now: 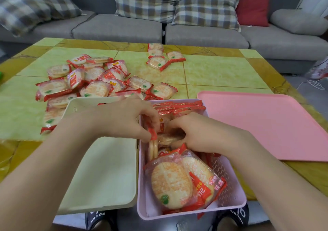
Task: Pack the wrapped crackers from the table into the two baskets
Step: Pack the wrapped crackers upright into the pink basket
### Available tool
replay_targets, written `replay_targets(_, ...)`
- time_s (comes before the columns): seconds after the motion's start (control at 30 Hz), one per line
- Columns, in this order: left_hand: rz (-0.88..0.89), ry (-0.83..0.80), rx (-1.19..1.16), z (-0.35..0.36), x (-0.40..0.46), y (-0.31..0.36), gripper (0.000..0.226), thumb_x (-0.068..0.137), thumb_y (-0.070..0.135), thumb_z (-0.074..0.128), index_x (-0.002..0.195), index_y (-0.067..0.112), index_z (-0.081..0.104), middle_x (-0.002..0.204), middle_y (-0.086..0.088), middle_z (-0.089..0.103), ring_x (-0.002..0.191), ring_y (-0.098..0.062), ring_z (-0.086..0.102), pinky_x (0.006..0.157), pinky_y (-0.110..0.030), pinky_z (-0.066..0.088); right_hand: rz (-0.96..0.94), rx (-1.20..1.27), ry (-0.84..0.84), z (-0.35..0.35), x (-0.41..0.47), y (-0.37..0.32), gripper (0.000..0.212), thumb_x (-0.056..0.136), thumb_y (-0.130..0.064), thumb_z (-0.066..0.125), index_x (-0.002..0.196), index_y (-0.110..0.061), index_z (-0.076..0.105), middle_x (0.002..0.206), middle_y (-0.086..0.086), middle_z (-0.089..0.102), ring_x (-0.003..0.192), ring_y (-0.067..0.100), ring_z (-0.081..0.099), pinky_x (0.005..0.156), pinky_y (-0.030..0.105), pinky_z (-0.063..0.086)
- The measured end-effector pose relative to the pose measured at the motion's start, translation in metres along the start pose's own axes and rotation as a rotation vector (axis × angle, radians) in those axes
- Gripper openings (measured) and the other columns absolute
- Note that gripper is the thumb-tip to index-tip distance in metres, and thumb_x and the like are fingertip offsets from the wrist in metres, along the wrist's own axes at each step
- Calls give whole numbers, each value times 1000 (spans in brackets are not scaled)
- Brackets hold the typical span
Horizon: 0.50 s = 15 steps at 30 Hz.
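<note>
Crackers (85, 81) in red and clear wrappers lie in a big heap on the table (221, 71), on the far left side of the pink basket (236, 202). A few more crackers (159, 57) sit in a small bunch farther back from the pink basket, toward the sofa (204, 35).

Your pink basket stands at the near edge of the table and already has lots of packs in it. Some stand on their edges at its far end. Two big packs (181, 181) lean at its near end.

Both your hands reach into the middle of the pink basket. Your left hand (127, 117) has its fingers curled and pinches the red end of a wrapped cracker (153, 133). Your right hand (198, 133) has its fingers bent around a pack (166, 139) lying in the pink basket.

A cream lid (106, 168) lies flat right beside the pink basket on its left. A pink lid (266, 124) lies flat just to its right. Plaid pillows (177, 2) rest on the sofa behind the table.
</note>
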<state>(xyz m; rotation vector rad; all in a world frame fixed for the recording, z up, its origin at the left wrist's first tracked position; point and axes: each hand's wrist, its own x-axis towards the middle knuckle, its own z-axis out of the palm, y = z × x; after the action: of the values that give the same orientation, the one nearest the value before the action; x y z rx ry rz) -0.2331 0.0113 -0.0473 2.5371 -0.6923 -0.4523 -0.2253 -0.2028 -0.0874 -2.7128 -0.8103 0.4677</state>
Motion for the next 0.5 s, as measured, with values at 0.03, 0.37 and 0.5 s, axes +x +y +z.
replay_targets(0.03,13,6,-8,0,0,0,22,66,36,71,88,37,73,101,18,66,102,2,51,91,-25,43,-9,6,11,0,0,-1,25,85,-40,71,108,-28,69,102,-3,70,96,19,63,84,41,54)
replay_targets(0.37,110,281,-64,-3,6,-13,27,82,54,60,103,36,60,100,13,66,101,-6,63,90,-41,51,-12,72,278,-23,-23,11,29,98,-19,52,125,-27,54,94,-3,67,81,15,63,74,43,53)
replay_targets(0.5,124,315,114,9,15,-3,26,86,36,67,110,32,61,100,9,67,96,-13,61,85,-39,51,-22,150,320,-30,-30,16,51,98,-18,54,140,-43,43,107,-7,65,87,12,64,77,43,55)
